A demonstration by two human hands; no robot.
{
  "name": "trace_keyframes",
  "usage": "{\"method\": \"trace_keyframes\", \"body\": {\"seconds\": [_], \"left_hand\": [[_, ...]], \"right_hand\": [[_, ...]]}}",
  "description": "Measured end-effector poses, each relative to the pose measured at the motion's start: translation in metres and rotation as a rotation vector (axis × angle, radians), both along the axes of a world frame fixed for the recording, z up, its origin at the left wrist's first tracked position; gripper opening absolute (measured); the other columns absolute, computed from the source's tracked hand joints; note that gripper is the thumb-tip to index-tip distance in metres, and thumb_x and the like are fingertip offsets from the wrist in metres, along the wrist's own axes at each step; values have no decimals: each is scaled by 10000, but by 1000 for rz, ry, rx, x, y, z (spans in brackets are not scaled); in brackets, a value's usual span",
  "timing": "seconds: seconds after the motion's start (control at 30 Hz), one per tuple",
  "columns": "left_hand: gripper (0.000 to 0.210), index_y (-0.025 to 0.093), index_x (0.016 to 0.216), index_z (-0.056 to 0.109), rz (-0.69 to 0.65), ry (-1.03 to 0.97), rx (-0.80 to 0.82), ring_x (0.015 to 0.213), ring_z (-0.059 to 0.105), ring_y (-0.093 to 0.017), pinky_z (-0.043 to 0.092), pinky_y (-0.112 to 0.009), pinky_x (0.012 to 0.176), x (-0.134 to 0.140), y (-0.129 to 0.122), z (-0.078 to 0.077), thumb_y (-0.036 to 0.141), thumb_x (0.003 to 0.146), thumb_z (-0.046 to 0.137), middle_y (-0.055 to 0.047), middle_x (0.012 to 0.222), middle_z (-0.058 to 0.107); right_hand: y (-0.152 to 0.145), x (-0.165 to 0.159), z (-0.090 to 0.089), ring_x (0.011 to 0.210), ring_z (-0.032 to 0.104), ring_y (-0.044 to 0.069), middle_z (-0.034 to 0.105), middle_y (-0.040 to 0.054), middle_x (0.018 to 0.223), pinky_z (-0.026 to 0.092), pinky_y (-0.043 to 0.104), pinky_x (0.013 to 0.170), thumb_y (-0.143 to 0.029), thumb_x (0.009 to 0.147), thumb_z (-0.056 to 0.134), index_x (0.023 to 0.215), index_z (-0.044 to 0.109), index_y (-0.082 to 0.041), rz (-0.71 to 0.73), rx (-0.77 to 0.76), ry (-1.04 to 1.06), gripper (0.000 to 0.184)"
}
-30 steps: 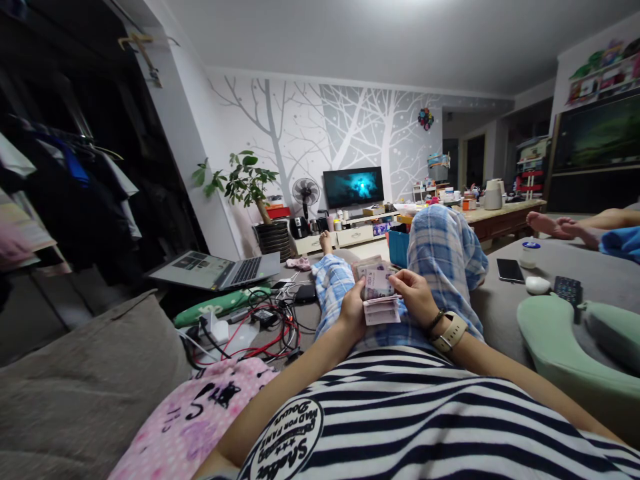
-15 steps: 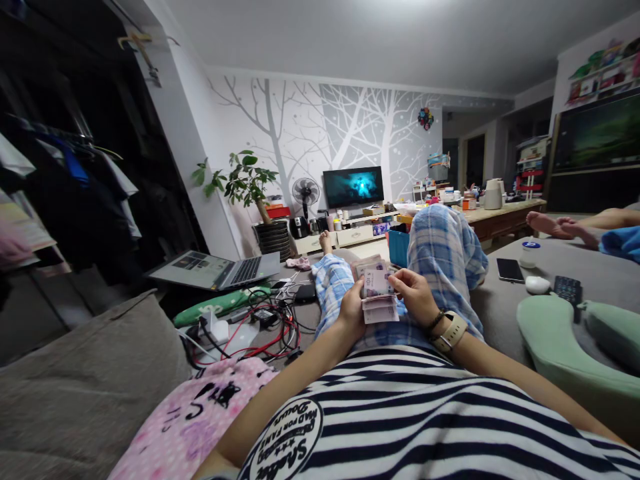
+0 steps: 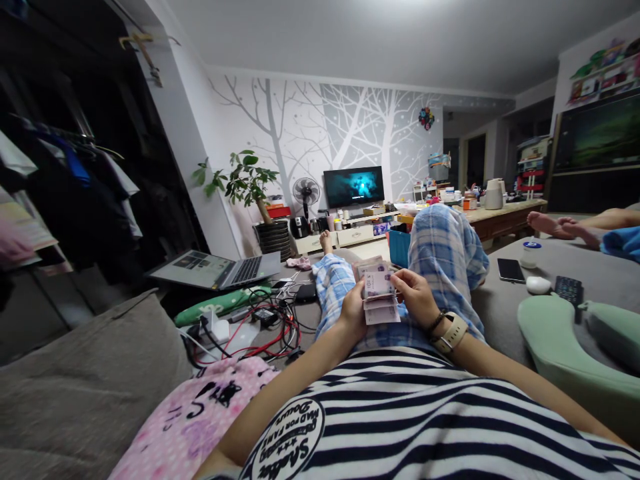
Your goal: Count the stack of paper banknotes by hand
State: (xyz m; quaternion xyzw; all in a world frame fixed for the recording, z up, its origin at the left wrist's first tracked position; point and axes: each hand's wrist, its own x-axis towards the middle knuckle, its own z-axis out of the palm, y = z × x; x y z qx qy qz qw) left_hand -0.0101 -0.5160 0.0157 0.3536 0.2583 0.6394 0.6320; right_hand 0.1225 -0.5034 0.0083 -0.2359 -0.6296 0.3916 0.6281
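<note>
A fanned stack of banknotes (image 3: 380, 285) is held over my lap, between my legs in blue plaid trousers (image 3: 437, 260). Around its left side my left hand (image 3: 354, 308) is closed, with some notes folded down toward me. My right hand (image 3: 414, 293) pinches the right edge of the top note between thumb and fingers. A beige watch (image 3: 451, 333) and a dark bracelet are on my right wrist. The lower fingers of my left hand are hidden behind the notes.
To the left are an open laptop (image 3: 220, 270), tangled cables (image 3: 280, 320) and a pink blanket (image 3: 200, 413). On the right lie a phone (image 3: 510, 270), a white mouse (image 3: 538, 285), a remote (image 3: 569, 289) and a green neck pillow (image 3: 550, 333). Another person's bare feet (image 3: 560, 225) rest at far right.
Both hands keep hold of the banknotes in nearly the same place. The top note's fold has shifted very slightly, and the picture on the distant screen has changed a little.
</note>
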Motion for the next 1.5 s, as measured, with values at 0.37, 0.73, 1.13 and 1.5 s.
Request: {"method": "trace_keyframes", "body": {"seconds": [0.37, 0.73, 1.13, 1.5], "left_hand": [[316, 107, 955, 649, -47, -34, -57, 783, 665, -238, 524, -349, 717, 2, 1, -1, 338, 795, 504, -89, 773, 701], [240, 98, 887, 649, 2, 18, -37, 721, 664, -236, 520, -340, 667, 1, -3, -1, 262, 729, 577, -91, 719, 694], [277, 101, 919, 653, -21, 33, 2, 741, 664, -233, 516, -338, 699, 2, -3, 1, 291, 730, 585, -92, 750, 701], [262, 103, 890, 657, -1, 39, 30, 754, 660, -217, 516, -315, 697, 3, -8, 8, 306, 757, 558, -77, 747, 699]], "right_hand": [[1, 0, -3, 358, 306, 74, 428, -50, 405, 218, 228, 369, -526, 794, 513, 594, 515, -181, 15, 1, -5, 399], [7, 0, -5, 453, 402, 94, 483, -53, 519, 301, 228, 443, -451, 666, 689, 694, 498, -191, -72, -7, -26, 324], [7, 2, -3, 472, 386, 102, 443, -40, 504, 297, 234, 452, -502, 725, 595, 593, 481, -188, -101, 25, -57, 359], [-2, 1, 4, 406, 372, 84, 414, -62, 471, 291, 218, 388, -500, 736, 583, 657, 523, -188, -16, -6, 13, 328]]}}
